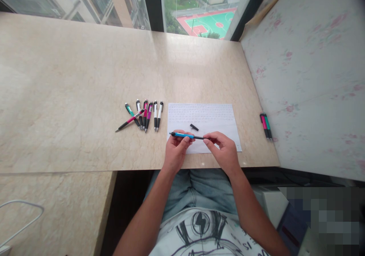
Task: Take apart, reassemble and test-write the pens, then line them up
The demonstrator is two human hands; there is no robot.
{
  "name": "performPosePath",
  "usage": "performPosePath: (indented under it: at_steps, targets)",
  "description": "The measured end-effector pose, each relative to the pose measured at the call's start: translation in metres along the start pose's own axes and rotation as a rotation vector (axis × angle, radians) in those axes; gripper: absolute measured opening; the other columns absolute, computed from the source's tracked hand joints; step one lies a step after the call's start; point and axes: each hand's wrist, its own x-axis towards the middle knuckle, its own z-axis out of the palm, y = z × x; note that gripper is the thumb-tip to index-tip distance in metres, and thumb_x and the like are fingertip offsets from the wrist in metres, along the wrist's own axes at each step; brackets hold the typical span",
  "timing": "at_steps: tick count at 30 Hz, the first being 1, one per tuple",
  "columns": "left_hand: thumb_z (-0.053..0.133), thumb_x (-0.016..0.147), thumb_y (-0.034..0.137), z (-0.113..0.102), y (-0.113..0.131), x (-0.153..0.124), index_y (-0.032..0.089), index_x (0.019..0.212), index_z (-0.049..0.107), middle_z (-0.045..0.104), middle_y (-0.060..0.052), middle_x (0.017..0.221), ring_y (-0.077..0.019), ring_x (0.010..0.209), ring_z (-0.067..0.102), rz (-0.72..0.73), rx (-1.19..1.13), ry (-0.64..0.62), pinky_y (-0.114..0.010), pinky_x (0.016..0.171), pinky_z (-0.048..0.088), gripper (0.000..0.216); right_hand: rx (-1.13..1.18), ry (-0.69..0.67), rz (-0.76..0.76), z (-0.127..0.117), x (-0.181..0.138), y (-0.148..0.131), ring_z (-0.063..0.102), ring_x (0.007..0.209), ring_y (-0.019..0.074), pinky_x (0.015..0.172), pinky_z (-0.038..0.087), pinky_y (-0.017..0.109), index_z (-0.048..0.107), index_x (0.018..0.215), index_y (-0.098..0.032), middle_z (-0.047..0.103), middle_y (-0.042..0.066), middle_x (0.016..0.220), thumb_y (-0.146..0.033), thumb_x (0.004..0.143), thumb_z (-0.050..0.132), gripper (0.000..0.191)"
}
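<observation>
It looks like a home: pale pink-flowered wallpaper (pixel 310 73) flanks a glossy beige marble-patterned bench (pixel 71 65) meeting dark-framed glass windows (pixel 185 1).

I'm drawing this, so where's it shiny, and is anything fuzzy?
Head view: soft glare on the tabletop near the window; head view: blue pen fairly clear, writing on the paper too faint to read; head view: blocky patch at bottom right.

Your left hand (pixel 176 150) and right hand (pixel 226 149) face each other, both closed in a pinch, bare forearms (pixel 156 201) angled inward.
</observation>
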Motion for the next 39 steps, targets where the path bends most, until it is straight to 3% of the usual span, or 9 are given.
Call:
performPosePath:
  at_steps: [6, 12, 14, 17, 23, 28, 33, 35, 39]
  targets:
    - [0.082, 0.075, 0.023, 0.0018, 0.0007, -0.0011, 0.019, 0.091, 0.063, 0.074, -0.003, 0.091, -0.0134, 0.080, 0.068, 0.014, 0.042, -0.015, -0.027, 0.079, 0.052, 0.025, -0.052, 0.023, 0.086, 0.0026, 0.0030, 0.0040, 0.058, 0.057, 0.0152, 0.057, 0.045, 0.028, 0.064, 0.064, -0.020, 0.063, 0.002, 0.060, -0.048, 0.096, 0.053, 0.043]
    - [0.081, 0.075, 0.022, 0.0021, 0.0012, -0.0009, 0.019, 0.091, 0.064, 0.074, -0.003, 0.093, -0.0122, 0.080, 0.068, 0.016, 0.027, -0.004, -0.026, 0.079, 0.051, 0.024, 0.038, -0.014, 0.038, 0.0037, 0.0051, 0.0066, 0.066, 0.080, 0.0187, 0.062, 0.051, 0.027, 0.068, 0.100, -0.022, 0.071, 0.006, 0.093, -0.046, 0.088, 0.065, 0.027]
    - [0.082, 0.075, 0.022, 0.0020, 0.0010, -0.0008, 0.019, 0.091, 0.063, 0.074, -0.003, 0.092, -0.0123, 0.080, 0.068, 0.010, 0.027, -0.002, -0.026, 0.079, 0.051, 0.025, 0.003, -0.016, 0.050, 0.0036, 0.0048, 0.0078, 0.064, 0.069, 0.0167, 0.058, 0.049, 0.026, 0.069, 0.088, -0.021, 0.070, 0.004, 0.081, -0.045, 0.088, 0.065, 0.025]
    - [0.082, 0.074, 0.023, 0.0023, 0.0010, -0.0009, 0.019, 0.090, 0.064, 0.074, -0.003, 0.090, -0.0132, 0.079, 0.069, 0.002, 0.043, -0.005, -0.027, 0.078, 0.052, 0.025, -0.014, -0.022, 0.090, 0.0032, 0.0048, 0.0088, 0.058, 0.053, 0.0142, 0.054, 0.045, 0.027, 0.065, 0.067, -0.020, 0.063, 0.001, 0.058, -0.047, 0.095, 0.054, 0.041]
    - [0.082, 0.075, 0.022, 0.0028, 0.0012, -0.0009, 0.019, 0.090, 0.064, 0.075, -0.003, 0.091, -0.0126, 0.078, 0.069, 0.015, 0.033, 0.011, -0.026, 0.077, 0.051, 0.024, -0.016, -0.039, 0.020, 0.0033, 0.0078, 0.0048, 0.065, 0.071, 0.0175, 0.057, 0.048, 0.026, 0.068, 0.089, -0.021, 0.072, 0.004, 0.084, -0.046, 0.090, 0.062, 0.026]
    - [0.082, 0.074, 0.024, 0.0023, -0.0001, -0.0007, 0.018, 0.089, 0.064, 0.075, -0.004, 0.091, -0.0135, 0.078, 0.069, 0.012, 0.049, 0.016, -0.027, 0.077, 0.051, 0.024, -0.026, -0.083, 0.033, 0.0031, 0.0083, 0.0045, 0.061, 0.058, 0.0157, 0.059, 0.047, 0.028, 0.064, 0.065, -0.021, 0.065, 0.002, 0.061, -0.045, 0.098, 0.049, 0.043]
    - [0.082, 0.075, 0.023, 0.0020, -0.0001, -0.0005, 0.018, 0.090, 0.064, 0.074, -0.003, 0.090, -0.0123, 0.077, 0.068, 0.018, 0.037, 0.021, -0.026, 0.078, 0.051, 0.023, -0.007, -0.075, -0.029, 0.0029, 0.0083, 0.0055, 0.068, 0.081, 0.0196, 0.062, 0.051, 0.028, 0.069, 0.094, -0.022, 0.074, 0.005, 0.091, -0.042, 0.091, 0.061, 0.022]
    - [0.081, 0.075, 0.023, 0.0019, -0.0002, -0.0004, 0.018, 0.090, 0.065, 0.074, -0.003, 0.090, -0.0128, 0.078, 0.068, 0.021, 0.049, 0.013, -0.027, 0.079, 0.051, 0.023, -0.048, -0.053, -0.046, 0.0029, 0.0080, 0.0060, 0.066, 0.075, 0.0184, 0.062, 0.050, 0.028, 0.068, 0.085, -0.022, 0.072, 0.004, 0.083, -0.041, 0.092, 0.059, 0.022]
    - [0.082, 0.075, 0.025, 0.0016, -0.0008, -0.0003, 0.018, 0.089, 0.065, 0.074, -0.004, 0.090, -0.0135, 0.078, 0.068, 0.022, 0.069, 0.015, -0.028, 0.078, 0.051, 0.023, -0.080, -0.106, -0.031, 0.0029, 0.0076, 0.0082, 0.061, 0.062, 0.0163, 0.062, 0.047, 0.030, 0.065, 0.067, -0.021, 0.068, 0.002, 0.065, -0.043, 0.098, 0.049, 0.041]
